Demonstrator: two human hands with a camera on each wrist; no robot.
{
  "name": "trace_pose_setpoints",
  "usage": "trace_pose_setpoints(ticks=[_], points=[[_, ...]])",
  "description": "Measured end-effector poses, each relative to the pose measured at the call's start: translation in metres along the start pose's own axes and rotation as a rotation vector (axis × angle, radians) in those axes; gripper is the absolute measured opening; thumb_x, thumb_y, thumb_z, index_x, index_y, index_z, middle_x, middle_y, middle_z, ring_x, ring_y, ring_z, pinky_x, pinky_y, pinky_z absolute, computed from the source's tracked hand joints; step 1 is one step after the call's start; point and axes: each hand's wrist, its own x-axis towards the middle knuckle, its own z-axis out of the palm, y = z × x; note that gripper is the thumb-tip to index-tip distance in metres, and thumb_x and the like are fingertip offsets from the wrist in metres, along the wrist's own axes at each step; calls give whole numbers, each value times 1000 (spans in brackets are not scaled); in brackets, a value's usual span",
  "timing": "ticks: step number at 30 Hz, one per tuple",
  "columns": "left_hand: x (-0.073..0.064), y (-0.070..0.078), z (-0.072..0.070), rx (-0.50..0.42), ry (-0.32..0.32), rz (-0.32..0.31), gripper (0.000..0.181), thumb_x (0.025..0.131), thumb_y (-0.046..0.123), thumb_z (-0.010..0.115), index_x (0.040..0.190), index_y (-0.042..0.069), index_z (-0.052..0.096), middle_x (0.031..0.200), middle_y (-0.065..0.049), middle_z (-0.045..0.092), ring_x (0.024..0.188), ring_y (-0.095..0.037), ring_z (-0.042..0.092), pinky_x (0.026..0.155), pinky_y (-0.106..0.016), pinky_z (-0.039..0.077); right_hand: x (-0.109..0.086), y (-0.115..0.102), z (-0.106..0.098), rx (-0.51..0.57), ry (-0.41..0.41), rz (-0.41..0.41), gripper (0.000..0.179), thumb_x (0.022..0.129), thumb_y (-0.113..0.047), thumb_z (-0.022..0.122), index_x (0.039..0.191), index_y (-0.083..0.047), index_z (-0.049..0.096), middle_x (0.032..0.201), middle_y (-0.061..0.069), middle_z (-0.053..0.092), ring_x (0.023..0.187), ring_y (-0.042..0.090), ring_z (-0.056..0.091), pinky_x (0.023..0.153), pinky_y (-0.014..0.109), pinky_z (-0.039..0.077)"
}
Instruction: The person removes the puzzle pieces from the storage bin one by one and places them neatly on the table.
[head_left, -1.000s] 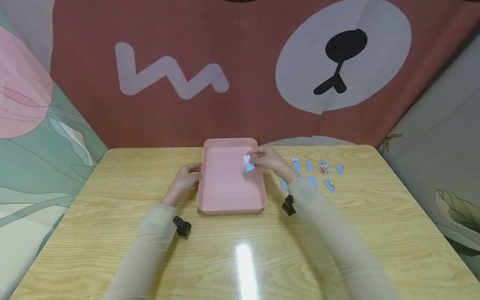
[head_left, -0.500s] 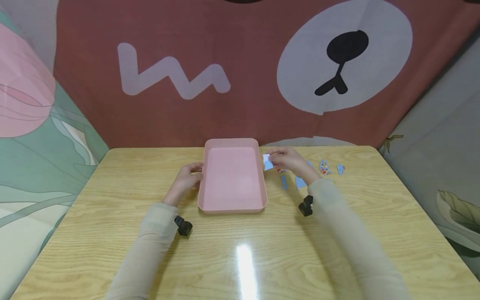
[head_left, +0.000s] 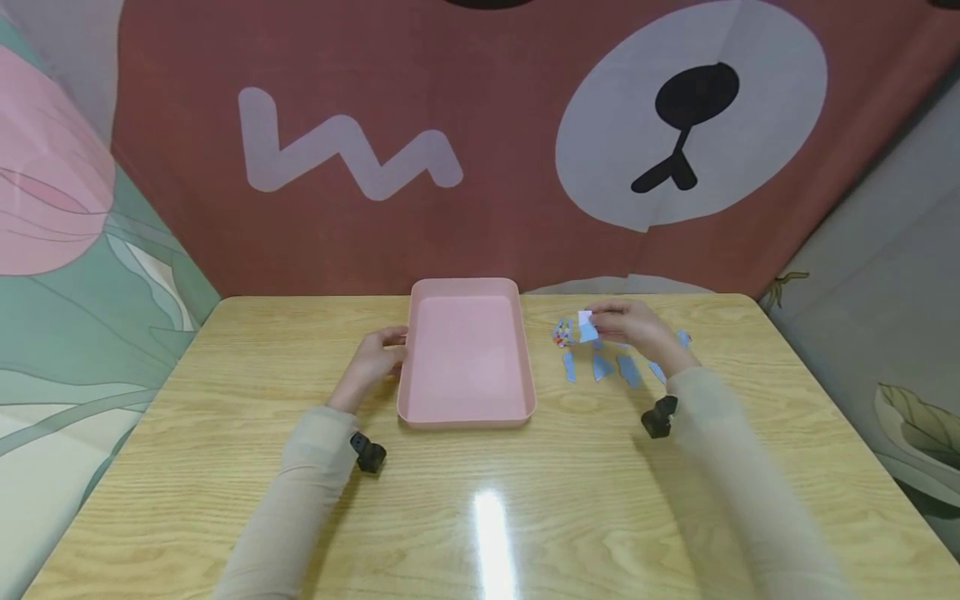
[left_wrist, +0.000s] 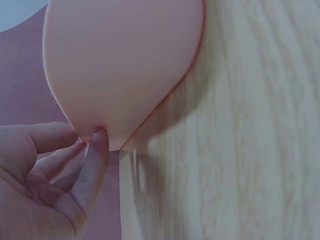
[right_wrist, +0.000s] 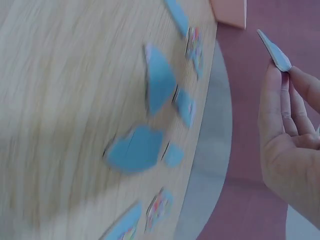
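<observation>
In the head view my right hand (head_left: 633, 327) holds a thin blue-and-white puzzle piece (head_left: 587, 327) over the right part of the table. The right wrist view has this puzzle piece (right_wrist: 278, 55) pinched between thumb and fingertips, raised off the tabletop. Below and around it lie several flat blue puzzle pieces (head_left: 628, 370), some with colourful prints, like the patterned piece (head_left: 562, 332) to its left. My left hand (head_left: 375, 354) touches the left side of a pink tray (head_left: 466, 423). Up close, one fingertip presses the tray's outer wall (left_wrist: 120, 65) and another finger reaches its rim.
The tray stands near the back edge of the wood-grain table (head_left: 225, 417). Directly behind rises a brown curtain with a bear print (head_left: 502, 192). A small black wrist camera (head_left: 660, 417) hangs from the right sleeve, another black camera (head_left: 369, 454) from the left.
My right hand has moved right with the puzzle piece, from above the tray to above the scattered pieces. The patterned piece near the tray is uncovered again. My left hand stays at the tray.
</observation>
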Motion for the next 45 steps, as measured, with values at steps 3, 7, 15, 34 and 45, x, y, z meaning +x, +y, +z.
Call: trace_pose_setpoints(ticks=[3,7,15,34,45], points=[[0,0,0,6,-4,-4,50,95,5,43,143,-3,38,138,-25,47,106,-28,59,81,-27,54,-7,7,-11,1,7,13,53,97,-24,54,139,6,40,104,-12,58,90,-4,60,87,15,52],[0,0,0,9,-4,-10,50,94,5,43,143,-3,38,138,-25,47,103,-25,59,80,-26,54,-14,16,-25,-17,18,27,57,97,-26,53,141,6,37,101,-16,56,89,-7,60,89,18,52],[0,1,-1,11,-8,-23,50,95,5,43,144,-2,37,139,-24,46,104,-26,59,84,-30,54,-28,38,-51,23,46,32,57,98,-24,52,140,9,34,94,-23,58,87,-8,58,81,13,52],[2,-2,-1,9,-8,-5,50,94,4,43,144,-3,37,138,-26,47,105,-27,59,84,-31,55,-56,80,-90,175,89,58,17,96,-15,55,100,-30,62,94,-27,60,86,-8,57,77,12,52],[1,-2,-1,0,-11,3,50,94,5,43,143,-3,37,139,-25,47,111,-30,57,85,-32,54,-65,92,-99,95,88,110,36,97,-17,54,131,-5,47,93,-26,58,86,-10,57,79,13,53]])
